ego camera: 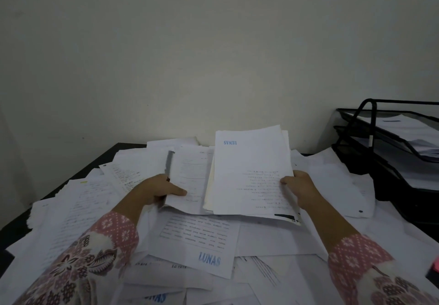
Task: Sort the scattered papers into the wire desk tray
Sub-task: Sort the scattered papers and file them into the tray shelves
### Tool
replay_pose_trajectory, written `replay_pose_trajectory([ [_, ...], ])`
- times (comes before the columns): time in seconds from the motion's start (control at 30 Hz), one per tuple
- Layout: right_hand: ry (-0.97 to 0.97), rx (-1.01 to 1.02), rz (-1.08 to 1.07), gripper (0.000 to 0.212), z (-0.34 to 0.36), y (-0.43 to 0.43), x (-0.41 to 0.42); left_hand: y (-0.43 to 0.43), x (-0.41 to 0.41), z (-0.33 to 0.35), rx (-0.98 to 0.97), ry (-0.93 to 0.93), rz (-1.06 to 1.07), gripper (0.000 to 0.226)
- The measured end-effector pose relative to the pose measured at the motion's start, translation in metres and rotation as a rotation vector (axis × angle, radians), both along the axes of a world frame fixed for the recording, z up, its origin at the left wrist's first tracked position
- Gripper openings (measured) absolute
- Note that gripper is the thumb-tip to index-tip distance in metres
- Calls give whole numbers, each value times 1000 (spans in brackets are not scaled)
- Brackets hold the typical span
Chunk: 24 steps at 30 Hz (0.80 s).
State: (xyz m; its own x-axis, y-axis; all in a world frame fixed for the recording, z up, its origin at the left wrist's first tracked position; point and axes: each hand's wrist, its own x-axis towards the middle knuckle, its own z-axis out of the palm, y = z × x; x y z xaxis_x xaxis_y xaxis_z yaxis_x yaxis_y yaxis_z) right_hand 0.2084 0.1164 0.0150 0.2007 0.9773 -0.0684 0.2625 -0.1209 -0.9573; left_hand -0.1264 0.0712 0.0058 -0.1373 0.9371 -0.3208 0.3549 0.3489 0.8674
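Observation:
Scattered white papers (95, 209) cover the dark desk. My left hand (156, 189) pinches the lower left edge of a printed sheet (190, 181), thumb on top. My right hand (299, 188) grips the right edge of a small stack of papers (249, 174), lifted above the pile; its top sheet carries an upside-down blue LUNAS stamp. The black wire desk tray (370, 162) stands at the right edge of the desk, with papers lying in its tiers.
A sheet with a blue LUNAS stamp (202, 245) lies flat below the held papers. The dark desk edge (71, 176) shows at the left. A plain pale wall rises behind the desk. A pink object (434, 266) sits at the far right.

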Motion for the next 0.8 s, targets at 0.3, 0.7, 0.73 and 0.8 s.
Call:
replay_pose_trajectory([
  [0.3, -143, -20, 63, 24, -11, -6, -20, 2, 32, 0, -16, -186, 69, 41],
  [0.7, -79, 14, 75, 7, -11, -10, -24, -6, 62, -1, 153, -361, -128, 29],
  [0.73, -61, 8, 80, 13, -10, -9, -21, -6, 63, 0, 149, -387, -125, 20],
  [0.8, -24, -11, 103, 16, -10, -9, -16, -7, 66, 2, 137, -425, -122, 12],
])
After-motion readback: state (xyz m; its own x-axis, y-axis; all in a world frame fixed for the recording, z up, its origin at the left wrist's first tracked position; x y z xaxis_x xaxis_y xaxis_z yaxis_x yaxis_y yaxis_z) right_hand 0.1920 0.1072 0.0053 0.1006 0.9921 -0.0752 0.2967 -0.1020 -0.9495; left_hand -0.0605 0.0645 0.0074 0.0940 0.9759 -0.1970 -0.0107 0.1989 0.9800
